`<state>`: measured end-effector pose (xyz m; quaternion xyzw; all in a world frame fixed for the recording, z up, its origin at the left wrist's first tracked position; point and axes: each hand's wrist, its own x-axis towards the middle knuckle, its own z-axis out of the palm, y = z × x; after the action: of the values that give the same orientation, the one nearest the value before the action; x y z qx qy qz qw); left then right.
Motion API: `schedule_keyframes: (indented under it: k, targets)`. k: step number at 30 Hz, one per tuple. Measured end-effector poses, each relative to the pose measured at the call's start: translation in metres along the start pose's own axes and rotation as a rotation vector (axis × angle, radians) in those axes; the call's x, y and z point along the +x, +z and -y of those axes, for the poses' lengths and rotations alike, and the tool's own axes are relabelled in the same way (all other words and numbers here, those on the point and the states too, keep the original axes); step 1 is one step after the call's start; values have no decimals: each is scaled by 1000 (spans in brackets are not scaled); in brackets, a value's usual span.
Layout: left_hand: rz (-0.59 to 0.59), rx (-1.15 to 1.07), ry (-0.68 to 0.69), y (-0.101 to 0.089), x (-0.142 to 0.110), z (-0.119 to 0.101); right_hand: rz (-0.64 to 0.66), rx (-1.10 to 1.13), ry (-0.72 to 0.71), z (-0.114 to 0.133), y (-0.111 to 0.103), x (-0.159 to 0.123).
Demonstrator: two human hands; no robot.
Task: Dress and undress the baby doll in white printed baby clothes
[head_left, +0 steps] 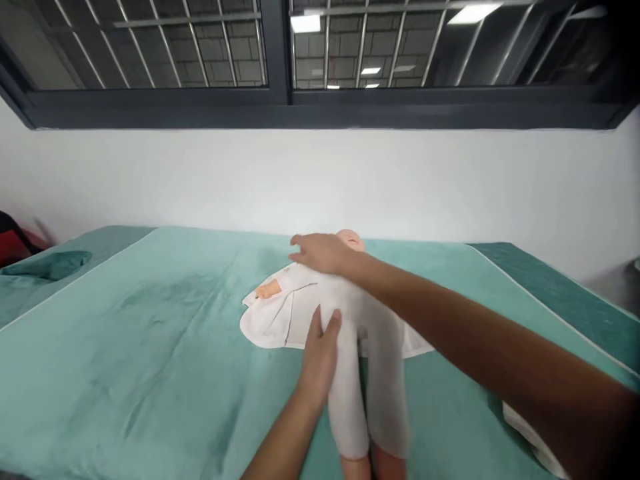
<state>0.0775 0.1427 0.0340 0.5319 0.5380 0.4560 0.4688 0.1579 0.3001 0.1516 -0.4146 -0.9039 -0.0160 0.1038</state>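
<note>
Right forearm (480, 330) nearest, crossing the baby doll (345, 293), which lies on a spread white garment (265, 327) over the teal bedspread (165, 333). One sideways tug could bunch that cloth, apparently pinned beneath the body. Right hand (320, 252): half open above the chest, contact unclear. Left hand (320, 357): thumb and forefinger parted at the white trousers (345, 393), grip unreadable.

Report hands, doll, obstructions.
Left hand open at the doll's white trousers. Right hand over its upper body. Doll on green cover. Right forearm partly hides it.
</note>
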Motion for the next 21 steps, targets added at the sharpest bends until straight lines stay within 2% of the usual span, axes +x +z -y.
schedule_keyframes:
  k: [3, 6, 8, 10, 13, 15, 17, 21]
  targets:
    - [-32, 73, -23, -4, 8, -1, 123, -6, -100, 21, 40, 15]
    - [32, 166, 74, -27, 20, -1, 207, 71, -67, 18, 63, 17]
    - [7, 330, 198, -46, 32, -1, 251, 86, -64, 8, 63, 17]
    - [-39, 591, 366, -61, 50, -1, 229, 95, -49, -4, 55, 16]
    - [-128, 1001, 501, -72, 82, -2, 54, 180, 43, -20, 45, 12]
    - [-203, 1182, 478, -77, 104, 0, -39, 236, 92, -27, 43, 6]
    - [-257, 1234, 394, -83, 120, 4, -65, 257, 104, -29, 44, 0]
    - [-363, 1031, 300, -96, 136, 13, -89, 242, 89, -23, 48, -9]
